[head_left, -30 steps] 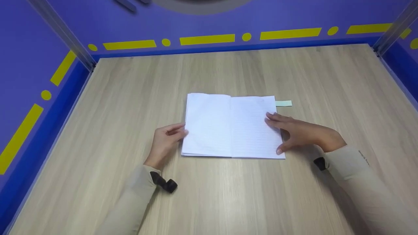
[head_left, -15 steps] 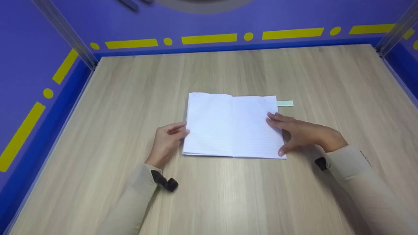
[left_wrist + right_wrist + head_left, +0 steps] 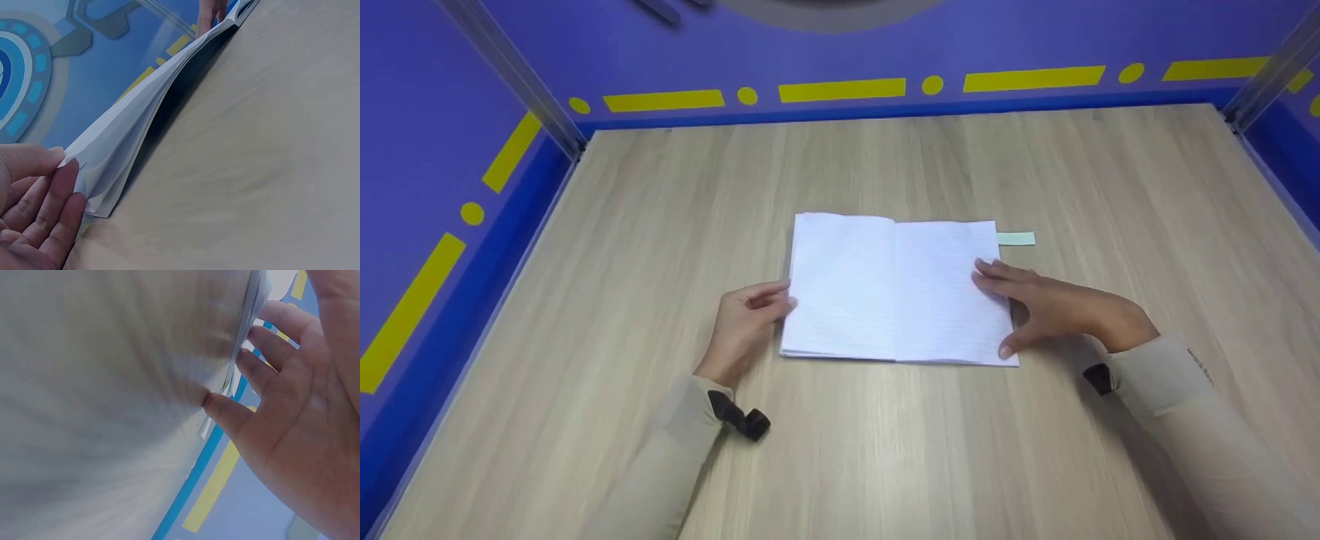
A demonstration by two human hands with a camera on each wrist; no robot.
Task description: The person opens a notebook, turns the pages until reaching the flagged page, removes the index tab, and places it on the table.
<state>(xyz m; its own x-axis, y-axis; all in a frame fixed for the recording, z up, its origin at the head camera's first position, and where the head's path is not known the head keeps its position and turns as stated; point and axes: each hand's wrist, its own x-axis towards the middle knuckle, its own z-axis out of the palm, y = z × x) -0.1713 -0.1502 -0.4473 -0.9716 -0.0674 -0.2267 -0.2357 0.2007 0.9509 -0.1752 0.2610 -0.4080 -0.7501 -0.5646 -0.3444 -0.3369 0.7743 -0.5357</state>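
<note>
A notebook lies open on the wooden table, with a white left page and a ruled right page. A pale green tab sticks out from its right side near the top. My left hand pinches the left edge, thumb on the page and fingertips at the side. In the left wrist view several pages bow up beside that thumb. My right hand rests with spread fingers on the right page's outer edge, the thumb near the lower right corner. The right wrist view shows its fingers along the notebook's edge.
The wooden table reaches to blue panels with yellow dashes and dots at the back and sides. A black wrist mount sits at the left sleeve, another black piece at the right.
The whole head view has shifted slightly, so everything sits a little further right. Both hands keep their places on the notebook, and the pages look the same.
</note>
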